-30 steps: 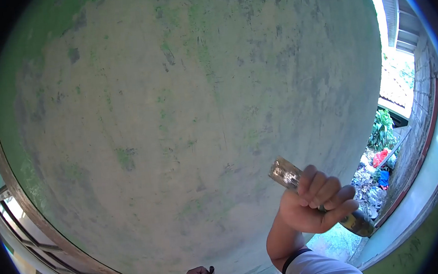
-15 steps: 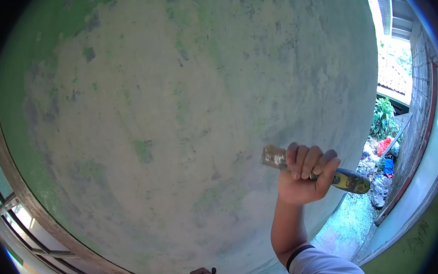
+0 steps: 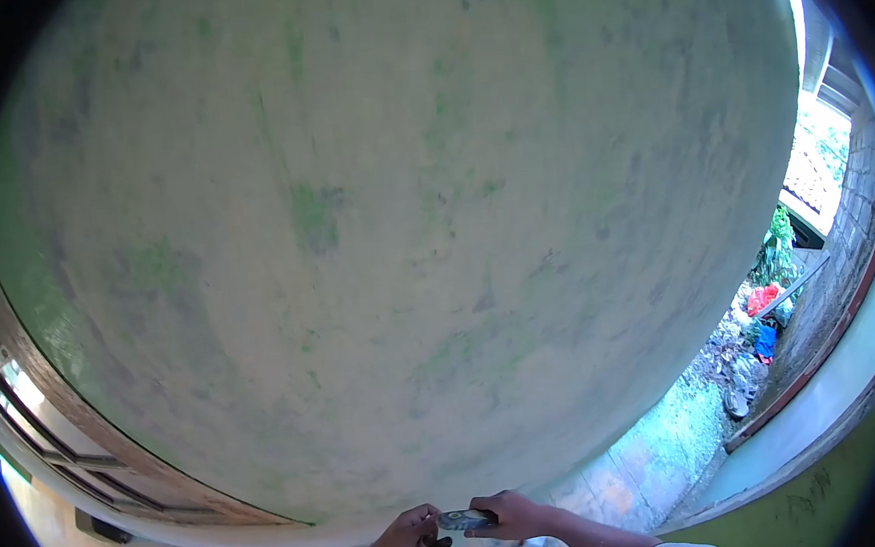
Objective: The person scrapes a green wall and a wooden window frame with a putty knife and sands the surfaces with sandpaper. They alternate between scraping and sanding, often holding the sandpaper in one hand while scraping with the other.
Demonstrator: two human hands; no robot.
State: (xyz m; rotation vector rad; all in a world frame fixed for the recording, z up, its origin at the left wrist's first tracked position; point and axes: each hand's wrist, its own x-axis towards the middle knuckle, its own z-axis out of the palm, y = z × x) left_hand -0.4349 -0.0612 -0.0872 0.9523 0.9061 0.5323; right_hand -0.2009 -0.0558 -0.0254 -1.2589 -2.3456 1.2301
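Observation:
Both of my hands are low in the head view, close together in front of my body. My right hand (image 3: 510, 516) grips a scraper-like tool (image 3: 465, 520) with a dark and yellowish handle, held roughly level and pointing left. Its blade is not clearly visible. My left hand (image 3: 411, 532) is closed at the tool's left end, around a small dark item (image 3: 437, 543) too small to name. Ahead stands a large wall (image 3: 378, 277) with whitish, grey and green patches; neither hand touches it.
A wooden-framed window (image 3: 96, 425) curves along the left. On the right, a paved passage (image 3: 659, 460) leads to scattered rubbish (image 3: 729, 366), green plants (image 3: 779, 248) and a block wall (image 3: 842, 249).
My right hand has come down from in front of the wall with the tool and now meets my left hand. The view has shifted, and the wall patches sit higher.

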